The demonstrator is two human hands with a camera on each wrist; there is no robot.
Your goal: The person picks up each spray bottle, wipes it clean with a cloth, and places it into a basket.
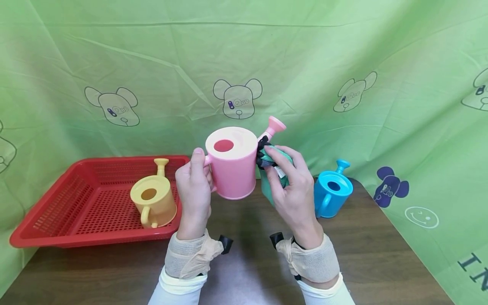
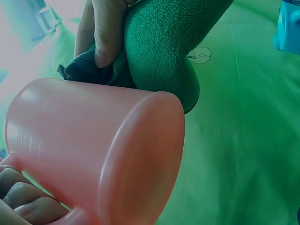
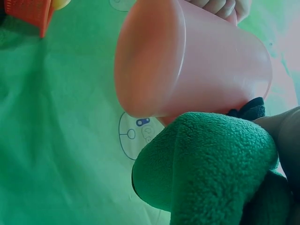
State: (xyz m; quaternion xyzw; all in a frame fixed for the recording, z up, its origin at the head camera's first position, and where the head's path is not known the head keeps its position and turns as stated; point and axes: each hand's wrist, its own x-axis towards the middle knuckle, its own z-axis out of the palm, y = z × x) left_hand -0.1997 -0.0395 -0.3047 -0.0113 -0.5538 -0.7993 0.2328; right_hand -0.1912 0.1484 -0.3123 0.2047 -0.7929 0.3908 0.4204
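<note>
Pink watering can (image 1: 234, 171) is held raised mid-scene, roughly upright, gripped by its handle on the left side. Body is smooth and cylindrical; its paler top is pierced by a round hole, set left of centre. Spout is angled up toward far right, tipped with a flared pink rose. Green cloth (image 1: 269, 188), fuzzy, with dark edging and a small white tag, is bunched and pinched at the can's right side, touching it near the spout; its lower part is left hanging.
</note>
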